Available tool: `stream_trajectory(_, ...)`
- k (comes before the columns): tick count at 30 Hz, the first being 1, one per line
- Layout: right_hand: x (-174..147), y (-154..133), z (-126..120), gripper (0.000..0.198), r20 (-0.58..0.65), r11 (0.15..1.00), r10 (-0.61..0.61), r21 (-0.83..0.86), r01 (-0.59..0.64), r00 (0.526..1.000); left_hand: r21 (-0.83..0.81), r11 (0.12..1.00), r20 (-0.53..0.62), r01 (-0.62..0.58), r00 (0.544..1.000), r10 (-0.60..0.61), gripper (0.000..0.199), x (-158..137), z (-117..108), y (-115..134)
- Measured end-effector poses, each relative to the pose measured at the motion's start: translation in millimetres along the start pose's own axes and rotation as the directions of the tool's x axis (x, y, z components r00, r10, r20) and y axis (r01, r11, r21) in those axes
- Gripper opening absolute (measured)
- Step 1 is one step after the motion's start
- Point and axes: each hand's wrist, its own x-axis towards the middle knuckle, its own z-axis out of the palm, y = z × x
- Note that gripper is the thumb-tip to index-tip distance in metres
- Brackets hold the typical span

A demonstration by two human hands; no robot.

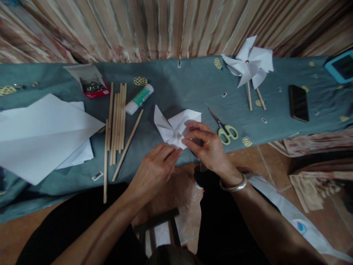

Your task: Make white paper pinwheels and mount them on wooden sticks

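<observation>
A white paper pinwheel (176,125), with its blades partly folded in, lies near the front edge of the cloth-covered table. My left hand (158,162) grips its near edge, fingers pressed together. My right hand (205,143), with a bangle on the wrist, pinches a folded blade near the centre from the right side. Just right of it lie scissors (226,131) with pale green handles. A glue stick (139,98) and several wooden sticks (118,117) are to the left of the pinwheel.
White paper sheets (46,129) cover the left end. Behind them stands an open box of metal pins (93,86). Pinwheels on sticks (248,62) lie at the back right, beside a phone (299,103) and a blue-framed device (340,66). A curtain (165,29) hangs behind the table.
</observation>
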Motion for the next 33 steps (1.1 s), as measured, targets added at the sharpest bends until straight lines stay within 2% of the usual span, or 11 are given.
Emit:
stream_trajectory(9, 3.0, -3.0, 4.8, 0.005, -0.032, 0.996, -0.003, -0.093, 0.000, 0.999, -0.007, 0.997, -0.039, 0.073, 0.997, -0.073, 0.023, 2.6, 5.2, 0.2)
stream_trajectory(21, 2.5, -1.3, 6.5, 0.003, -0.042, 0.994, -0.029, -0.106, 0.024, 0.999, 0.000, 0.997, -0.095, 0.072, 0.993, -0.072, 0.022, 2.2, 7.6, -0.7)
stream_trajectory(33, 0.3, -4.1, 5.2, 0.008, -0.023, 0.988, -0.062, -0.141, 0.058, 0.998, 0.021, 0.996, -0.081, 0.087, 0.993, -0.085, 0.022, 3.2, 6.8, -2.0)
